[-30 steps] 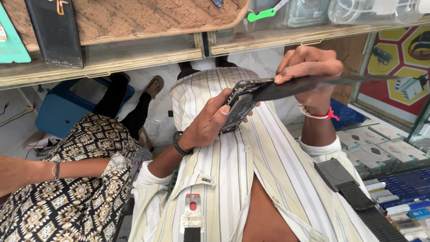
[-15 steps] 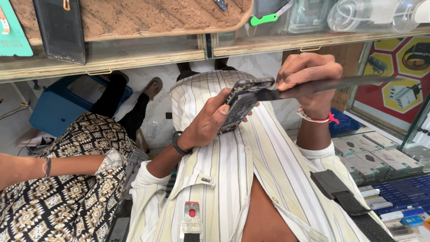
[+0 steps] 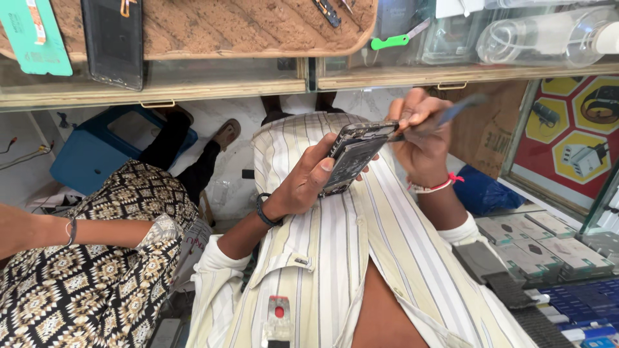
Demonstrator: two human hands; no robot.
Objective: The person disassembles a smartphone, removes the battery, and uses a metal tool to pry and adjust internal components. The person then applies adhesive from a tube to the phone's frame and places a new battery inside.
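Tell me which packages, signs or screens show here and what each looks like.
Green card package: top left, flat, rectangular.
Dark screen panel: beside it on the cork mat, black.
Poster: right wall, red with yellow hexagons.
Small boxes: lower right, grey-green, in rows.

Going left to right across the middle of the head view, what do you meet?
Another person's forearm in a patterned black-and-cream sleeve → blue plastic box on the floor → left hand → opened dark smartphone → right hand with a thin tool → red poster with yellow hexagons.
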